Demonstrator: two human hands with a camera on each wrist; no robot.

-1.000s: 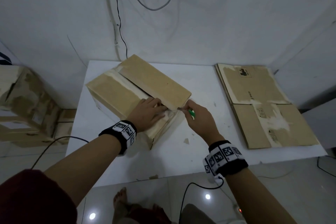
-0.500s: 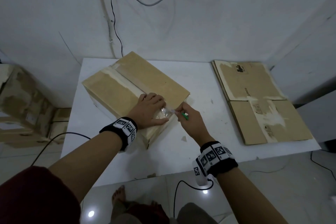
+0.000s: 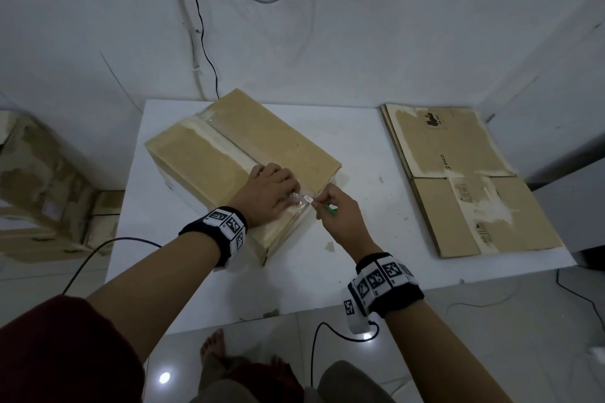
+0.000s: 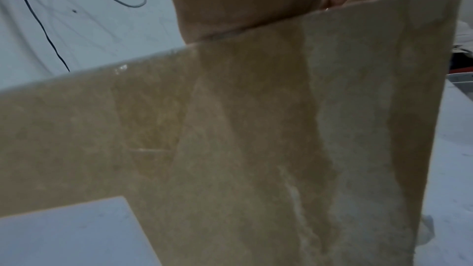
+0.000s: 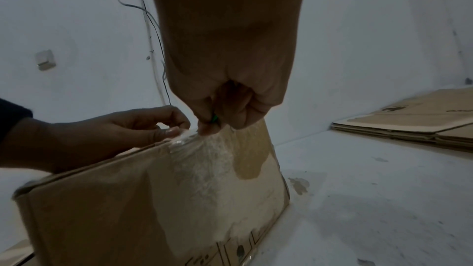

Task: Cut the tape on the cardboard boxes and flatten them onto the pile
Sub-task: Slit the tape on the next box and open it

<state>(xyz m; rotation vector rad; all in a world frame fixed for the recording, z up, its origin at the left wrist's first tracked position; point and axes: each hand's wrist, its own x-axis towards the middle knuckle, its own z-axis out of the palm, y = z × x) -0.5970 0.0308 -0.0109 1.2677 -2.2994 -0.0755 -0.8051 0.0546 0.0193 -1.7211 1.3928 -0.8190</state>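
Flattened pile point(image 3: 458, 173) at right end of white surface point(image 3: 360, 141), well apart from box point(image 3: 203, 167). Loose cardboard point(image 3: 39, 180) on floor at left; cables point(image 3: 203, 42) on wall behind. Box closed, set at an angle left of centre. Tape point(image 3: 229, 147) along top seam, crumpled at near edge. Left hand point(image 3: 268, 193) fingers curled, pinching crumpled tape. Right hand point(image 3: 340, 216) fingers clamped on green tool point(image 3: 330, 210) and the tape end.

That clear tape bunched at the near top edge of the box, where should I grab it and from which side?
Pinch the tape at its crumpled end, which stands off the box at its top edge; the rest lies stuck flat. Come from the right, where the right hand pinches it; the left hand covers the top.
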